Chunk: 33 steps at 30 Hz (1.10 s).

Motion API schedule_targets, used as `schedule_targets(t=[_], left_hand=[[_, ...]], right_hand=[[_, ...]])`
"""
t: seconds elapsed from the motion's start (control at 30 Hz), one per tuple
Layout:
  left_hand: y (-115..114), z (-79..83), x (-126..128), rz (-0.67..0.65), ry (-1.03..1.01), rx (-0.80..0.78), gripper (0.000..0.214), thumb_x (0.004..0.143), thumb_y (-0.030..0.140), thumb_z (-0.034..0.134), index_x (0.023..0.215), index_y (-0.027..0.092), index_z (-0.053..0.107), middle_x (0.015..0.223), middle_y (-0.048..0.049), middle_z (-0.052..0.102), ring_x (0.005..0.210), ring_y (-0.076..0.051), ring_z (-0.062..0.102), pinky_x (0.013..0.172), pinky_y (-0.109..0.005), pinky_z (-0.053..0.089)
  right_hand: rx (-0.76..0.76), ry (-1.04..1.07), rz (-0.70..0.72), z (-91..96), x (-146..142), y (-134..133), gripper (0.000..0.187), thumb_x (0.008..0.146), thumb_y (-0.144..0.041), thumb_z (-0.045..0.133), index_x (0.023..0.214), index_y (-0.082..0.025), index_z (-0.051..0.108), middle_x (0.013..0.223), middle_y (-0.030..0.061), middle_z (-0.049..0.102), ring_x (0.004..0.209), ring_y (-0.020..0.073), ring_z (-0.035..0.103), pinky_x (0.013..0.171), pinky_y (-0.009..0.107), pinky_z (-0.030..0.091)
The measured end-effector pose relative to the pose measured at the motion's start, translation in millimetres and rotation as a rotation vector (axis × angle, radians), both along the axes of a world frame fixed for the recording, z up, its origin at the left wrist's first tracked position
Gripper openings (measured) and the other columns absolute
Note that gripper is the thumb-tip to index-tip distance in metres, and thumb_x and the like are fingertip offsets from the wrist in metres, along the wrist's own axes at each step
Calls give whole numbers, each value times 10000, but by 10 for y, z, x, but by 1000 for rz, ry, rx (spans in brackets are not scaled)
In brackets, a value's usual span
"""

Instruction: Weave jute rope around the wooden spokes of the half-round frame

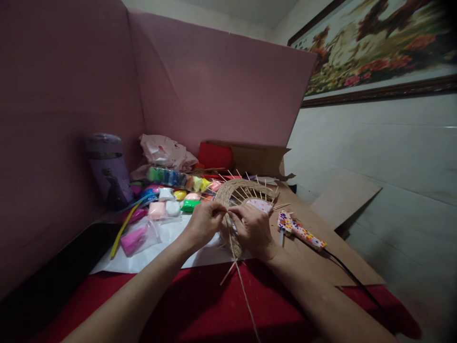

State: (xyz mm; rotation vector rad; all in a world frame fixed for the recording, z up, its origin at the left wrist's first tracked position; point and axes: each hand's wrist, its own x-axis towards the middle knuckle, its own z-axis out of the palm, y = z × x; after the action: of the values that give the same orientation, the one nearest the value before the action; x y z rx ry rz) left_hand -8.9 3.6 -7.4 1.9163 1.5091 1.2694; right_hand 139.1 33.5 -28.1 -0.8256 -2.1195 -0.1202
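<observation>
My left hand (206, 222) and my right hand (255, 229) meet at the near side of a round woven twine basket (230, 188). Thin wooden sticks stick out from the basket's rim, and pink dotted fabric (260, 205) shows inside it. Both hands are closed, fingertips pinched together on a strand of jute twine (244, 291) that trails down toward me over the table. The exact grip point is partly covered by my fingers. One loose-looking stick (227, 274) angles out below the basket.
A flower-patterned glue gun (302, 232) with a black cord lies on cardboard (339, 259) to the right. Packets of coloured clay (173, 208) cover white paper (117, 258) on the left, near a purple tumbler (110, 174). Pink panels (221, 81) stand behind the red-covered table (178, 305).
</observation>
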Motion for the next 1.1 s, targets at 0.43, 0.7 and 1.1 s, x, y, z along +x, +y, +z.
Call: schedule_targets(t=[0.43, 0.7, 1.1], left_hand=[[6, 0, 3, -16, -1, 53, 225, 663, 72, 479, 699, 121, 695, 606, -17, 653, 546, -95, 526, 507, -187, 384], [66, 2, 35, 66, -44, -7, 249, 657, 80, 479, 736, 120, 712, 461, 16, 578, 438, -82, 487, 472, -190, 383], [125, -36, 75, 129, -80, 20, 187, 660, 82, 498, 657, 132, 678, 426, 24, 550, 398, -85, 486, 426, -191, 364]], right_hand=[[114, -50, -2, 13, -41, 0, 117, 793, -172, 480, 735, -159, 581, 691, 66, 591, 707, 185, 523, 660, 294, 373], [43, 106, -75, -4, -101, 90, 112, 747, -143, 471, 647, -190, 494, 631, 8, 534, 622, 142, 479, 608, 258, 348], [-121, 288, -244, 33, 23, 315, 101, 708, -193, 501, 613, -181, 535, 593, 0, 571, 574, 141, 508, 581, 255, 347]])
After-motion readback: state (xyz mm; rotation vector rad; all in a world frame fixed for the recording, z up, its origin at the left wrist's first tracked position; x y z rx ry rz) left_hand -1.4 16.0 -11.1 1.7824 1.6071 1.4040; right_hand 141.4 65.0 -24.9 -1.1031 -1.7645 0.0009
